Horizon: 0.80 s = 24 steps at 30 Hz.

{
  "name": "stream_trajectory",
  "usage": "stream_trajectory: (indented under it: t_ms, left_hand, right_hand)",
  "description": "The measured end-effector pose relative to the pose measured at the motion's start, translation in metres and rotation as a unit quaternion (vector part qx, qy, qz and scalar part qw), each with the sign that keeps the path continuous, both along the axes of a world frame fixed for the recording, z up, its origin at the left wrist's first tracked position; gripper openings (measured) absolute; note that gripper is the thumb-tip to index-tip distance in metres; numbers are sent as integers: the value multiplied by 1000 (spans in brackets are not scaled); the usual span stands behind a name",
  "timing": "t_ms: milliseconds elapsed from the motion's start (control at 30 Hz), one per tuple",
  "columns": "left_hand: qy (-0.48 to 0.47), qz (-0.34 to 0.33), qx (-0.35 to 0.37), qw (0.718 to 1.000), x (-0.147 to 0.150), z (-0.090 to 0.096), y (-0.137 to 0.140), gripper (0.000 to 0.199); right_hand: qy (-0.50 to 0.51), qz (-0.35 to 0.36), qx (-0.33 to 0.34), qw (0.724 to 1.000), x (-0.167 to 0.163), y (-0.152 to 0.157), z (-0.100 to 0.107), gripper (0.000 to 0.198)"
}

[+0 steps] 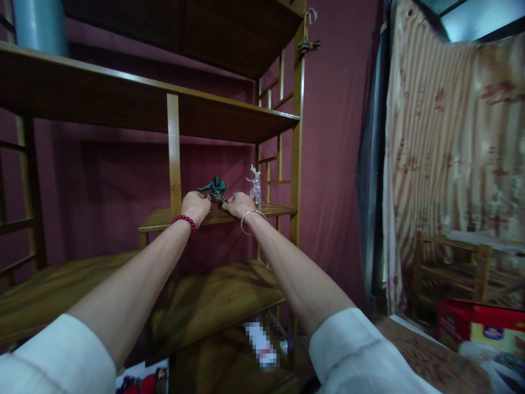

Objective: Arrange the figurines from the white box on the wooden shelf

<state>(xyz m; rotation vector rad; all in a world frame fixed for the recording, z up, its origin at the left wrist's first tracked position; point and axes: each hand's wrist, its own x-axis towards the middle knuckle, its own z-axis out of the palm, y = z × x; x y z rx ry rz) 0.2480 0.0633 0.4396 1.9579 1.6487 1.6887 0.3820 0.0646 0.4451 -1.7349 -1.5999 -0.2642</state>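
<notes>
Green figurine (217, 186): adjustment underway, seemingly
Grip: left hand (197, 208), right hand (241, 204) — pinching its base
Next: steadiness near clear deer (256, 189)

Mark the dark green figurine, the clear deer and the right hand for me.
Dark green figurine (219, 185): head view, on its green upper part.
Clear deer (256, 191): head view, on its body.
Right hand (241, 204): head view, on its back.

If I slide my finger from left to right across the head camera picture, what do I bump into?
Bluish cylinder, short wooden post, left hand, green figurine, right hand, clear antlered figurine, hanging bundle of sticks, patterned curtain.
</notes>
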Motion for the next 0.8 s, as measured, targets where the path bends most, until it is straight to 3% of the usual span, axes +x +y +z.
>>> stream_trajectory:
  t_ms: [800]
  left_hand:
    - [75,39,-21,996,2,3,4,21]
  right_hand:
    - [-12,8,12,1000,4,-2,-3,28]
